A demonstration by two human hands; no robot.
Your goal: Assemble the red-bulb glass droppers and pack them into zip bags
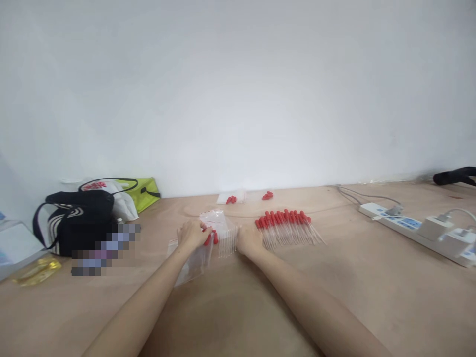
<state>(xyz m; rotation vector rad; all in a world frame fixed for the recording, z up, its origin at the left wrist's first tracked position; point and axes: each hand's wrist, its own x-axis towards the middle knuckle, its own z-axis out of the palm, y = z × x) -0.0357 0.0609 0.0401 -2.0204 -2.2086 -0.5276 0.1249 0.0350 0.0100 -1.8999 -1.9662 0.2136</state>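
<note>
My left hand [191, 235] is over clear zip bags [191, 267], its fingers bent beside several small red pieces [215, 238]; what it grips, if anything, is too small to tell. A row of thin white sticks [226, 243] lies between my hands. At the right end of that row is my right hand [249, 240], its fingers curled and largely hidden. To its right lies a fanned row of white sticks with red tips [284, 223]. Another clear bag [215, 220] is behind the plain sticks.
Small red pieces [231, 200] rest on bags near the wall, with more red pieces [267, 196] to their right. A black bag [84, 223] and green bag [147, 193] stand left; a power strip [409, 228] with chargers lies right.
</note>
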